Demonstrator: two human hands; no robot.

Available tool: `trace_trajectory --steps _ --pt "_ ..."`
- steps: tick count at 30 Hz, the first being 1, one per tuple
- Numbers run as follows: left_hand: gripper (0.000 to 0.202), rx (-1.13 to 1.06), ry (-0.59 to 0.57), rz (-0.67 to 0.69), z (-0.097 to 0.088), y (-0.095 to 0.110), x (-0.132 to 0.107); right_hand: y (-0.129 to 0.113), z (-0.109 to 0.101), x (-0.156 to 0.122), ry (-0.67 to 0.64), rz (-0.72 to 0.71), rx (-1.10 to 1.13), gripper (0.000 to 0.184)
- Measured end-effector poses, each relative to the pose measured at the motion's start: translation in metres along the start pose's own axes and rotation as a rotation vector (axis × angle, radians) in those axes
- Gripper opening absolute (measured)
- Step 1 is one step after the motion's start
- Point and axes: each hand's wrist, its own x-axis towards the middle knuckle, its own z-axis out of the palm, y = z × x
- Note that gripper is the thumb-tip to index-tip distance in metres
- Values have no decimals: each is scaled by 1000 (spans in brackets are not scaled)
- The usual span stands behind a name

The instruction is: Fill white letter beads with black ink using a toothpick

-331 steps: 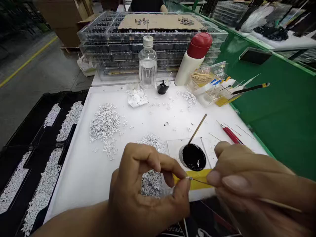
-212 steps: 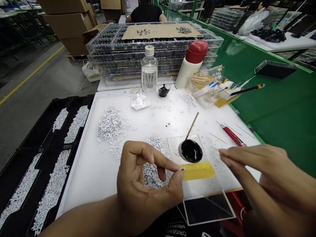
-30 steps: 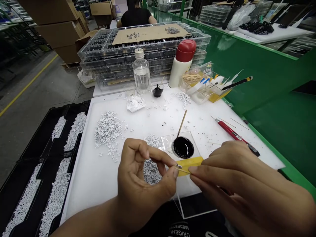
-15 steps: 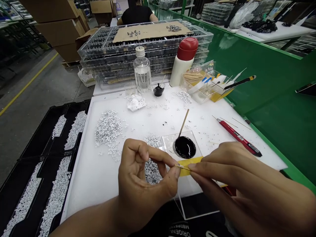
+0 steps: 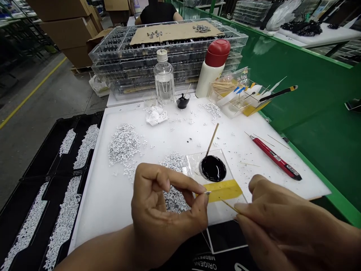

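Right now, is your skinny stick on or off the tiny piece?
Off. The skinny stick in the right hand ends short of the tiny piece pinched in the left hand; yellow strip shows between them.

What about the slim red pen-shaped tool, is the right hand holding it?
No, the red tool lies on the white tabletop, while the right hand pinches a thin tan stick.

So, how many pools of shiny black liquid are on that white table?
2. A wide, round black pool on the clear flat plate, beyond the yellow rectangular strip; a smaller black pool in the clear cup beside the clear bottle. Others may be hidden.
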Motion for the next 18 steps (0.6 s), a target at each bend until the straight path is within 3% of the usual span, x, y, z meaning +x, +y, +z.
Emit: trace_trajectory --steps 4,18 --pt "54 10 15 41 1 2 -1 -5 13 -8 157 60 -133 14" --pt "55 15 20 42 1 3 1 -4 15 -3 108 19 -102 14"
